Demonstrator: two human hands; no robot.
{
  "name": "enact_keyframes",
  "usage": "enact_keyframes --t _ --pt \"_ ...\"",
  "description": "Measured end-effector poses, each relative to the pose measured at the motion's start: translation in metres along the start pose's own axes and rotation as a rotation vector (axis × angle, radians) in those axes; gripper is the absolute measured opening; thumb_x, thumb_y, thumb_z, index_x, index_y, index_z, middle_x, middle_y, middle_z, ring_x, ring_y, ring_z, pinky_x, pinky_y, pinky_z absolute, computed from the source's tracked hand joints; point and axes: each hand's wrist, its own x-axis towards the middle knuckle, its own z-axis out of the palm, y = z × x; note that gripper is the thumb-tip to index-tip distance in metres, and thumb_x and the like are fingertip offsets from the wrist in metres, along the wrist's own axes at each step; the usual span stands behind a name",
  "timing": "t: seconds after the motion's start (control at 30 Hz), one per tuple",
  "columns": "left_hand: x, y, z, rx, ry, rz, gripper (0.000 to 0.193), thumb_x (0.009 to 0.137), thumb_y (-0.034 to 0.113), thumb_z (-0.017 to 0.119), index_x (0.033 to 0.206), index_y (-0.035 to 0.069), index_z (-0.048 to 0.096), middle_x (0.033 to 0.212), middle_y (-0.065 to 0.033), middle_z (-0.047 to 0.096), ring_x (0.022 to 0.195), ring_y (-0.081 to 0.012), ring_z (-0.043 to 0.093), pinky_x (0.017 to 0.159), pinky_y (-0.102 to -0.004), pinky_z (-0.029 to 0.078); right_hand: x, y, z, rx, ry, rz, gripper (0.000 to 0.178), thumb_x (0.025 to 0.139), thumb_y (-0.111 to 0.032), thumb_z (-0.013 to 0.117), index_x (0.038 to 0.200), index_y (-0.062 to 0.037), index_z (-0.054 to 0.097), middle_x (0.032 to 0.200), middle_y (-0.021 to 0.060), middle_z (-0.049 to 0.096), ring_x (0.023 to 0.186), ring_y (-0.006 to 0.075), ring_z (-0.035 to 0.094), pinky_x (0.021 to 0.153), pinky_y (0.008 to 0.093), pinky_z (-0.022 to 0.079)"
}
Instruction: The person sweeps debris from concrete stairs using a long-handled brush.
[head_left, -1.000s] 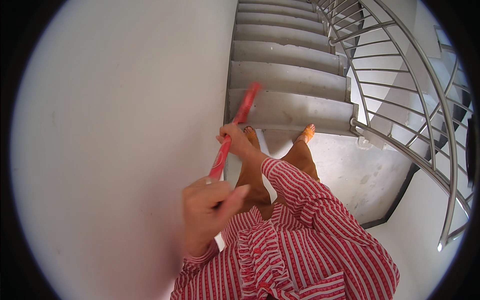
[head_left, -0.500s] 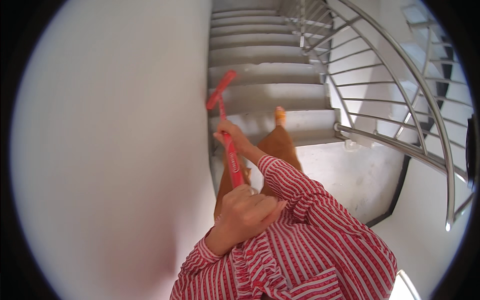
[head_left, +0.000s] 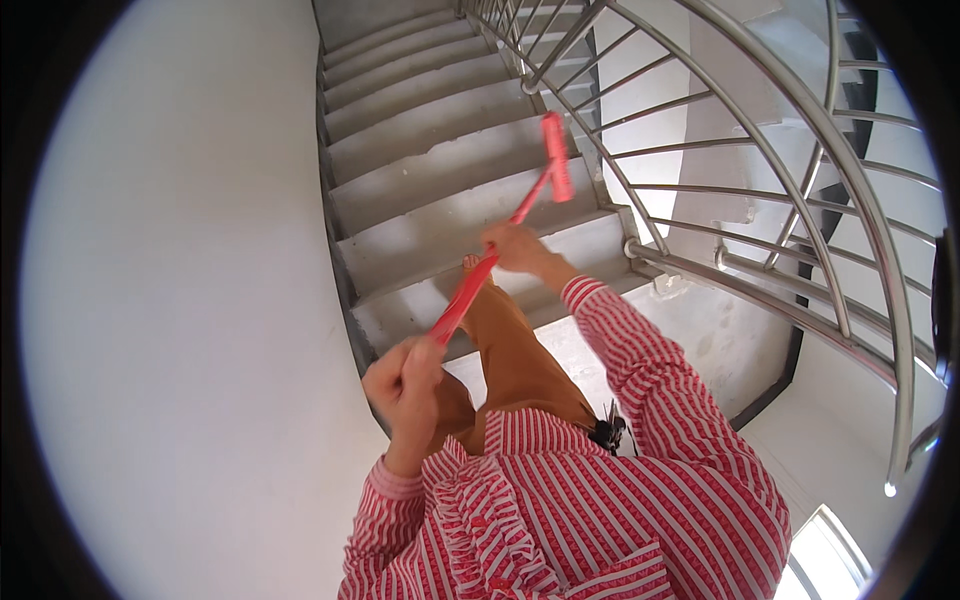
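The left hand (head_left: 405, 380) and right hand (head_left: 515, 248) are both gripping the red T-headed tool (head_left: 463, 303), whose head (head_left: 557, 158) is pointing past the right grip over the steps (head_left: 400, 168), blur perhaps hiding contact, so work is seemingly underway with nothing yet looking finished.

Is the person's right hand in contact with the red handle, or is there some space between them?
Touching. The head view shows the right hand closed around the red handle, which extends beyond both sides of it.
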Motion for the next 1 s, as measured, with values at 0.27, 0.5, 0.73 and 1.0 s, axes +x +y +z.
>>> enact_keyframes --t 0.27,0.5,0.73,1.0 --pt "-0.004 -0.026 0.091 0.12 0.075 -0.165 0.047 0.106 0.017 0.064 0.065 0.008 0.043 0.061 0.0065 0.041 0.058 -0.0032 0.039 0.052 -0.0246 0.03 -0.031 0.096 0.059 0.194 0.255 -0.063 0.018 0.078 -0.013 0.077 0.086 -0.0085 0.062 0.094 0.015 0.063 0.098 0.0397 0.062 0.087 0.0501 0.051" --pt "-0.073 0.156 0.018 0.503 0.185 -0.166 0.046 0.105 0.01 0.055 0.064 0.009 0.033 0.056 0.001 0.041 0.053 -0.0078 0.036 0.052 -0.03 0.033 -0.082 -0.17 0.091 0.653 0.186 -0.347 0.018 0.074 -0.008 0.074 0.083 -0.009 0.058 0.092 0.0128 0.061 0.098 0.0378 0.057 0.085 0.0481 0.047" --pt "-0.058 0.169 0.002 0.408 0.044 -0.085 0.046 0.104 0.005 0.05 0.065 0.009 0.027 0.053 -0.0017 0.038 0.05 -0.0099 0.034 0.054 -0.0321 0.038 -0.095 -0.136 0.015 0.532 0.083 -0.153 0.016 0.075 -0.006 0.073 0.086 -0.0074 0.061 0.096 0.0116 0.065 0.105 0.038 0.059 0.086 0.05 0.052" --pt "-0.001 0.055 0.058 0.26 0.002 -0.345 0.047 0.105 0.011 0.063 0.064 0.008 0.039 0.06 0.006 0.043 0.057 -0.0031 0.036 0.049 -0.0253 0.027 -0.097 -0.002 0.077 0.477 0.286 0.101 0.022 0.079 -0.012 0.073 0.072 -0.0067 0.052 0.077 0.0142 0.058 0.082 0.038 0.057 0.079 0.0481 0.045"
